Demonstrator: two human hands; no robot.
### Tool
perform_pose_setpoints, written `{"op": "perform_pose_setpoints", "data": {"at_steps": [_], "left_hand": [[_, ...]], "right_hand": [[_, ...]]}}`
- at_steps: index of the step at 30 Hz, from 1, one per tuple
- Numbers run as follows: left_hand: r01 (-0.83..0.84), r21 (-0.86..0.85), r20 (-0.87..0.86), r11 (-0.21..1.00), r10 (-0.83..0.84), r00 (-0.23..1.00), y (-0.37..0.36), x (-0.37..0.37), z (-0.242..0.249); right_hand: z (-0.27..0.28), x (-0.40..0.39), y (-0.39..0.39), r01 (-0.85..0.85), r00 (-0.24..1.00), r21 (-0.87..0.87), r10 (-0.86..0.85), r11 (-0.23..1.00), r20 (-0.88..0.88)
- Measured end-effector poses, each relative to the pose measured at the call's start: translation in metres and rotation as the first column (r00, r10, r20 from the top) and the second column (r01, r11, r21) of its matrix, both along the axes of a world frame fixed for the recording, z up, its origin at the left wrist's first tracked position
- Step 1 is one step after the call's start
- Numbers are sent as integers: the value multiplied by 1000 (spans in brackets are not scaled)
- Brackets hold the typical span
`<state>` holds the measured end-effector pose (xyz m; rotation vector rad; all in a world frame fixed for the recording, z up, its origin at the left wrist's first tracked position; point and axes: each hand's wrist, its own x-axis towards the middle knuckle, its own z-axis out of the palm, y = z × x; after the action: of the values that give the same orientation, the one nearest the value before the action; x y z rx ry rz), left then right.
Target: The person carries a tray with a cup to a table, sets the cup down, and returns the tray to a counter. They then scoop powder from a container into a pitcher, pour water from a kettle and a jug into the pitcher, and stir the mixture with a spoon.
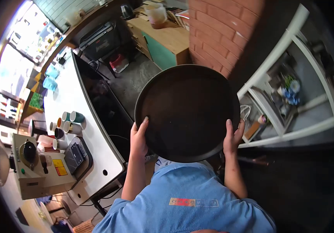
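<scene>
A large round black tray is held up in front of my blue shirt, with nothing visible lying on it. My left hand grips its left edge, the thumb on the upper face and the other fingers mostly hidden beneath. On the opposite edge, my right hand holds the tray in a similar way, thumb over the rim.
Left is a white counter with several cups and a heat-press-like machine. Ahead are a wooden cabinet, a red brick pillar and a dark bin. A white-framed shelf stands right.
</scene>
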<state>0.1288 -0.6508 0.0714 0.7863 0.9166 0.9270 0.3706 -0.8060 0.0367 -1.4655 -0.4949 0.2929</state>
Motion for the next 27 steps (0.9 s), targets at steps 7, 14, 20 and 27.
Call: {"op": "perform_pose_setpoints", "data": {"at_steps": [7,14,20,27], "left_hand": [[-116,-34,49,993,118,992,122,2,-16],[-138,-30,44,990,139,989,235,8,-1],[-177,-42,23,983,178,984,303,24,-10],[-225,-39,-37,973,224,974,404,76,-20]], "right_hand": [[-7,15,142,-123,992,-14,123,992,34],[14,30,276,-143,976,-32,147,989,159],[0,46,351,-184,975,-116,196,976,105],[-28,95,448,-140,986,-102,130,985,-106]]}}
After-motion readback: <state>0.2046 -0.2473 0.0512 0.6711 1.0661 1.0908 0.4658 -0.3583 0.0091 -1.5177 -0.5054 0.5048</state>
